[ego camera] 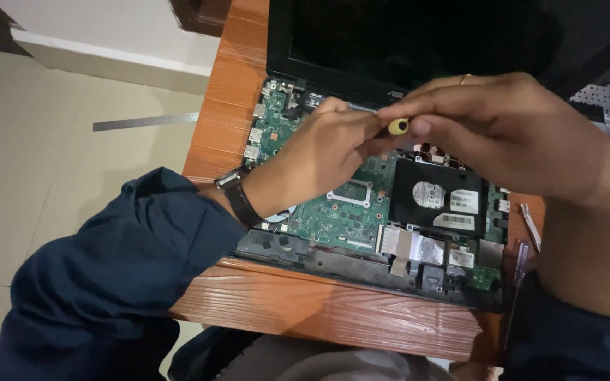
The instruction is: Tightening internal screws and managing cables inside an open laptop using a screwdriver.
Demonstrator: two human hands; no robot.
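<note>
While both hands pinch a screwdriver [398, 126], its yellow butt faces the camera.
Left hand [319, 159], right hand [503, 134] closed on handle; axis steep over opened laptop [361, 212], table's [305, 303] near edge bare.

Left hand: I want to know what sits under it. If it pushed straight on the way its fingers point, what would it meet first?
Probably the right hand: the left hand points right, toward the yellow-tipped tool both pinch. Depth is unclear.
</note>
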